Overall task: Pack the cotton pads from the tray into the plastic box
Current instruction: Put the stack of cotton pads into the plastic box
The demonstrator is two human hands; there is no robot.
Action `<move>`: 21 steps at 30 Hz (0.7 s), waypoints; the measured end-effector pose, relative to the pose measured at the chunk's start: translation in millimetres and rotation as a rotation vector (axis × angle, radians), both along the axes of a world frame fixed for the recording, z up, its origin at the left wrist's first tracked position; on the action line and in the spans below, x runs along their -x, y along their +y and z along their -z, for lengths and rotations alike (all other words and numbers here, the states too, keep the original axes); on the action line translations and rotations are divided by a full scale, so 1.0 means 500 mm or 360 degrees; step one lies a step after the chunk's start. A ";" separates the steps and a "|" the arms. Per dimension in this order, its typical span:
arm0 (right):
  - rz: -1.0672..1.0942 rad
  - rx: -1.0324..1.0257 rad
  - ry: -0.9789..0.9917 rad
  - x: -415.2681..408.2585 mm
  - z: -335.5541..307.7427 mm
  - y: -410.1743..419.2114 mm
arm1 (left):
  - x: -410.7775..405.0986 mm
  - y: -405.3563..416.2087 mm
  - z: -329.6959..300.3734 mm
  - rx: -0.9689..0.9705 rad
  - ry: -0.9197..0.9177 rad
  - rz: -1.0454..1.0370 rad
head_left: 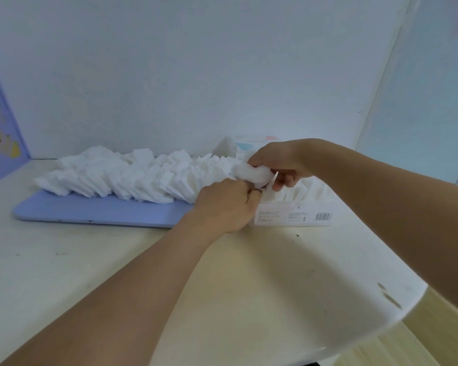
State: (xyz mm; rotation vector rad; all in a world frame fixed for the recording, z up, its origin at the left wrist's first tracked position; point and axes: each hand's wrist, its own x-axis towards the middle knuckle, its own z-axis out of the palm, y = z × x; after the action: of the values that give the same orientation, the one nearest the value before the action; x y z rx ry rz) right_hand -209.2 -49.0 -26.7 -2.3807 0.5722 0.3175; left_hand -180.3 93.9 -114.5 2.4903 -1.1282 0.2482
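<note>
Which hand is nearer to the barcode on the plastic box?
Left. The left hand is at the box's front left corner, beside the barcode; the right hand holds pads above the box.

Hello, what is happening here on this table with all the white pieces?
A person is packing cotton pads. The right hand grips a bunch of pads above the clear plastic box, and the left hand is curled at the box's near left corner, though what it holds is hidden. Some pads seem to stand in the box already. A long heap of pads remains on the blue tray beside the box.
</note>
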 end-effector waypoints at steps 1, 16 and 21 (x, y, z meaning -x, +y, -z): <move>-0.0006 0.0037 0.0013 0.004 -0.002 -0.005 | 0.001 0.000 0.003 0.0030 -0.0005 0.0002; -0.0086 0.1116 -0.0218 -0.018 0.067 0.019 | 0.000 -0.009 0.033 0.0386 -0.0074 0.0123; -0.0050 0.1159 -0.0128 -0.020 0.057 0.029 | -0.004 -0.008 0.037 0.0385 -0.0077 0.0145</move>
State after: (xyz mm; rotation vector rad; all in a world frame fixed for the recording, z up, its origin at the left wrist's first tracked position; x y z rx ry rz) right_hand -199.4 -34.3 -55.0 -3.0820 0.6969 0.0151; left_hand -178.4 90.0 -132.9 2.2268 -1.1535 0.3965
